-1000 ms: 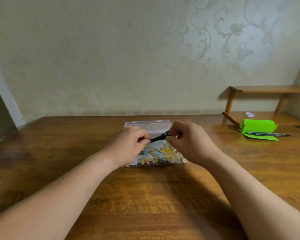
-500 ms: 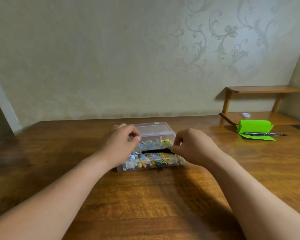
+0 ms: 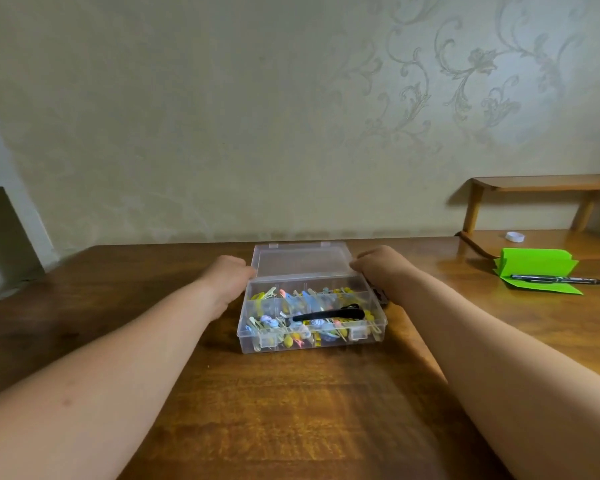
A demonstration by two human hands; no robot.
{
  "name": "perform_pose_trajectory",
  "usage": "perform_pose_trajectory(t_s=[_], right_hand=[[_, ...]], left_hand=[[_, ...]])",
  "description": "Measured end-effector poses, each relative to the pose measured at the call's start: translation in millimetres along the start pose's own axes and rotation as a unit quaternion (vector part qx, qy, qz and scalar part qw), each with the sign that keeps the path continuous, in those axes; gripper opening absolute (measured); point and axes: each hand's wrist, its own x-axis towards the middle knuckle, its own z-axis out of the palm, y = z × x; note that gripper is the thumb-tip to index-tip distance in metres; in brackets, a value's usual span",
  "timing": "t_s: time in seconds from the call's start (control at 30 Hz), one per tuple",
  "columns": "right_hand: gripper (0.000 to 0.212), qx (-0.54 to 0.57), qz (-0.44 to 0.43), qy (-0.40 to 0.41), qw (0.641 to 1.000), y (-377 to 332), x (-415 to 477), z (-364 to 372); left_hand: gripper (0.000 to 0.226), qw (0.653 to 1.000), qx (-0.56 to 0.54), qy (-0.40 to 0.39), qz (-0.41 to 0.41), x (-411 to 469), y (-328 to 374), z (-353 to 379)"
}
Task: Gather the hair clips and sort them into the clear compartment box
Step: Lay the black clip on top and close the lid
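Box (image 3: 312,344): clear, at the centre of the frame on the table (image 3: 291,410); its lid (image 3: 300,259) is raised and leans back toward the wall.
Black clip (image 3: 329,314): lies loose across the dividers, right of centre in the box, on top of the coloured clips (image 3: 284,322); no hand touches it.
Change: half a second ago both hands pinched the black clip by its ends above the box. It has since been let go, and the hands have gone to the lid.
Left hand (image 3: 227,275): at the lid's left edge, fingers curled and touching it. The knuckles hide the fingertips, so it cannot be told whether they grip.
Right hand (image 3: 378,268): the same at the lid's right edge; grip likewise cannot be told.
Meaning for the task: the black clip is probably delivered, though it spans several compartments rather than lying in one. Closing the lid looks like the next step, and the clip may foul it.
Right of frame: green paper (image 3: 534,268) with a pen (image 3: 555,280) on it, well apart from the box.
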Motion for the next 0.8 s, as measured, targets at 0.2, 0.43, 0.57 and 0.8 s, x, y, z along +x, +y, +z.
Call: perform_pose_trajectory(t_s=[0.2,0.43,0.57,0.8], right_hand=[[0.036,0.202,-0.054,-0.056,0.976,4.8,-8.7,-3.1],[0.037,0.261,-0.079,-0.058,0.960,16.6,-31.9,-26.6],[0.022,0.116,-0.130,-0.070,0.982,27.4,-65.8,-33.9],[0.027,-0.116,-0.208,0.022,0.971,43.8,-87.4,-25.6]], left_hand=[[0.039,0.992,-0.124,-0.011,0.033,-6.0,6.7,-2.8],[0.051,0.968,-0.240,-0.055,0.053,-29.5,3.1,-21.8],[0.021,0.987,-0.049,-0.087,0.130,-61.1,-12.1,-26.1],[0.025,0.974,0.091,-0.042,0.203,-90.5,-32.1,-14.0]])
